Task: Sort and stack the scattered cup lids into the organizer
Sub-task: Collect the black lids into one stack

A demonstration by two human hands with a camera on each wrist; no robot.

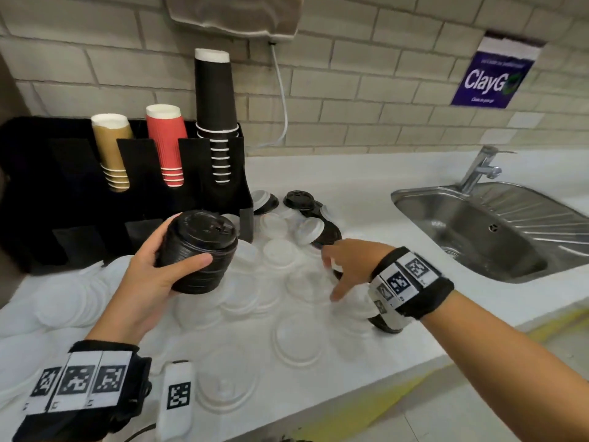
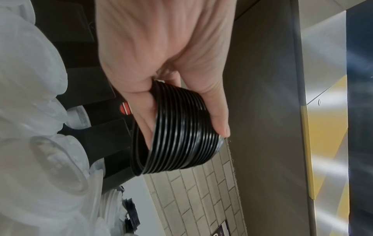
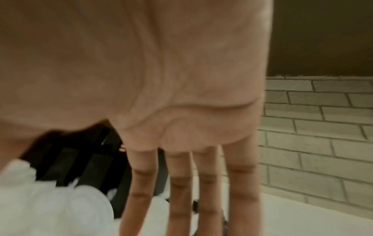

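The left hand holds a stack of black lids above the white surface, fingers and thumb curled round its ribbed sides, just in front of the black organizer. The right hand reaches down among the scattered lids, fingers straight and slightly spread, gripping nothing that I can see. More black and white lids lie heaped beside the organizer's right end. Cups stand upside down in the organizer's slots. A steel sink sits well to the right.
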